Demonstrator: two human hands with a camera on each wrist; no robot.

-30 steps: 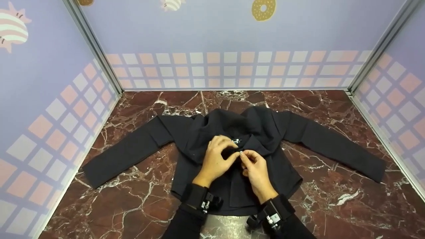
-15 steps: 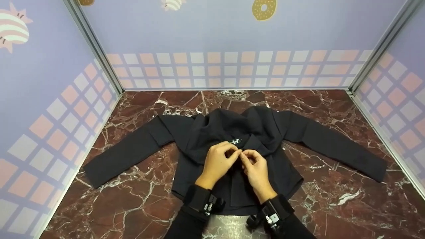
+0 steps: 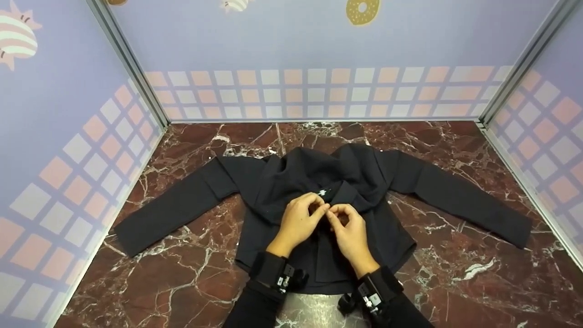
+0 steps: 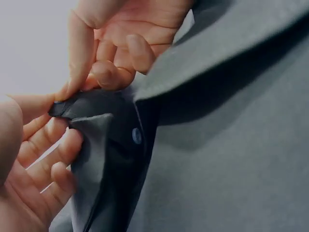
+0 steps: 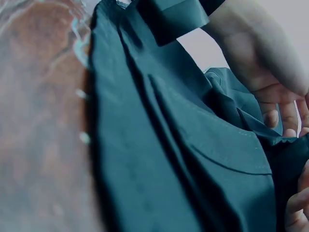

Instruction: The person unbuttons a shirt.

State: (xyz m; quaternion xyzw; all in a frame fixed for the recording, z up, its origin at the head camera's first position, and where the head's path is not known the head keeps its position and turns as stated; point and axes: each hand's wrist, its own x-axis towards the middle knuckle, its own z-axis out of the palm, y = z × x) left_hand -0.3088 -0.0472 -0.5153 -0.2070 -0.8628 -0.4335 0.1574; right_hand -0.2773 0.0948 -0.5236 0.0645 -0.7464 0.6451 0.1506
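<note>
Dark shirt (image 3: 282, 180) spread on the reddish marble table (image 3: 191, 278), hem towards the person, collar (image 3: 345, 193) near its middle. One sleeve (image 3: 173, 205) lies angled out from the shirt on the left-hand side, the other (image 3: 464, 200) on the right-hand side. Cloth beyond the collar raised in soft folds. Pale label (image 3: 322, 192) inside the neck of the shirt, lettering too small to read.

Left hand (image 3: 298, 221) over the shirt's front, just below the label; thumb and forefinger pinch cloth at the front edge. Right hand (image 3: 351, 228) just beside it, below the collar; thumb and forefinger narrowed on the same edge. Fingertips of the two hands meet there.

Left wrist view: the pinched corner of the shirt stands up between the fingers, small blue spot at the grip, too small to name. Bluish button (image 4: 137, 136) on the shirt a little way from that corner, apart from both hands. Right wrist view: stitched curved seam on the shirt; near cloth blurred.

Dark straps on both wrists, left strap (image 3: 266, 269) and right strap (image 3: 385, 282), both over the shirt's lower part.

Beyond the shirt, lilac back wall (image 3: 291, 45) with pink and white squares, doughnut print (image 3: 363, 10) higher up.
</note>
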